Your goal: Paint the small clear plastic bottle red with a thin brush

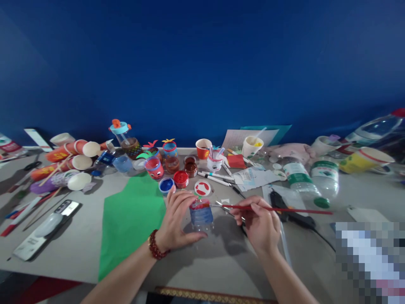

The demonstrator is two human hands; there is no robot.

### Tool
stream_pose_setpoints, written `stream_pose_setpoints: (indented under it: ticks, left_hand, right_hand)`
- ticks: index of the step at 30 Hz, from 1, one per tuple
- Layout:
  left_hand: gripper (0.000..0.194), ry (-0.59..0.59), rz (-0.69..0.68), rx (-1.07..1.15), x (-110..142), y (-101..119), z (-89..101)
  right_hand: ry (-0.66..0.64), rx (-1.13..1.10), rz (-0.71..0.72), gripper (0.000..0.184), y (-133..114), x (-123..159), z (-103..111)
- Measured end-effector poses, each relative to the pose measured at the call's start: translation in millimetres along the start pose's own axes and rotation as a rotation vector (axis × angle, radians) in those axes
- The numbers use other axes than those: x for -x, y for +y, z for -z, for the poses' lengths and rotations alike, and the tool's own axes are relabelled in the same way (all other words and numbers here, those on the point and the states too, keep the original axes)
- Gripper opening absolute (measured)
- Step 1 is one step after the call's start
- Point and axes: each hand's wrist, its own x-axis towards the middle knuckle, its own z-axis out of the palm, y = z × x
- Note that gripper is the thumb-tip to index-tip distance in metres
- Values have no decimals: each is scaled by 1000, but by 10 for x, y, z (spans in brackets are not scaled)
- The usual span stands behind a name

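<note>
A clear plastic bottle piece (202,216), coated blue on its side with a red band at the far end, lies between my hands. My left hand (179,217) grips it, fingers over the top and thumb along the near end. In my right hand (257,221) is a long red paintbrush (284,209), its tip against the red band. Just beyond stand an open pot of blue paint (166,185) and an open pot of red paint (181,179). Beside them lies a white lid (202,188) smeared with red.
Green paper (131,223) covers part of the table at left, with a phone (47,230) farther left. Paper cups (80,162) lie behind it. At right are a black glue gun (289,211) with its cable and green-labelled plastic bottles (324,177). Markers (215,179) lie at centre.
</note>
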Motion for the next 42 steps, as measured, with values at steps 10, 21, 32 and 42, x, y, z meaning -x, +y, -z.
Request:
stream_pose_setpoints:
  ticks: [10, 21, 32, 42]
  left_hand:
    - [82, 13, 6, -18, -10, 13, -4]
    - [79, 22, 20, -126, 4, 42, -29]
    - [79, 24, 15, -184, 2, 78, -70]
    - [80, 30, 11, -178, 0, 65, -60]
  right_hand:
    - [-25, 16, -17, 19, 20, 20, 10]
    - [-20, 36, 109, 19, 70, 79, 56]
    - [-237, 212, 371, 24, 172, 227, 46]
    - [-213, 317, 422, 24, 141, 216, 79]
